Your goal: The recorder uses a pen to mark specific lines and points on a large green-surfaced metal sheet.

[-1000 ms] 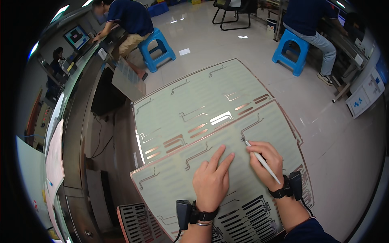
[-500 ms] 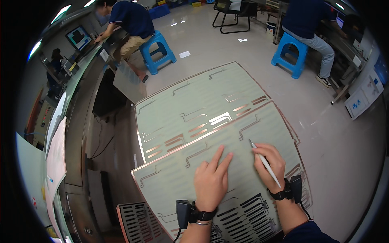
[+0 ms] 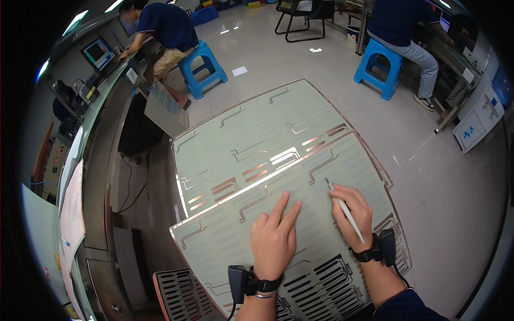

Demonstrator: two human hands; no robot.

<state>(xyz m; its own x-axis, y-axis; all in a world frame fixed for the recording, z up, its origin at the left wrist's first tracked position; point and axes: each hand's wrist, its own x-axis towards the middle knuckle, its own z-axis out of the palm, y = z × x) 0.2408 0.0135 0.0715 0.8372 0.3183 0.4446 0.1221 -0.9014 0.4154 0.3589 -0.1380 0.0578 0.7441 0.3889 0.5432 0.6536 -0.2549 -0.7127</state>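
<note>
A large pale green circuit board panel [image 3: 225, 235] with copper traces lies before me, overlapping a similar panel [image 3: 209, 142] beyond it. My left hand [image 3: 273, 238] lies on the near panel, index and middle fingers stretched forward and the others curled. It holds nothing. In my right hand [image 3: 353, 214] is a slim white pen-shaped tool [image 3: 348, 214] with a dark metal tip, gripped like a pen. Its tip is at the panel surface, just right of a bent copper trace [image 3: 321, 168]; whether it touches is too fine to tell. Dark slotted patterns [image 3: 321, 278] show below my hands.
At lower left is a copper-edged board [image 3: 182, 294] with dark slots. A long metal-sided bench [image 3: 99, 208] runs along the left. Further off, two people sit on blue stools [image 3: 202, 69], and a black chair [image 3: 301, 21] stands on the floor.
The whole view has shifted slightly, so most things sit a little further left. The tool's tip has moved slightly away from me over the panel. My left hand keeps its place on the panel.
</note>
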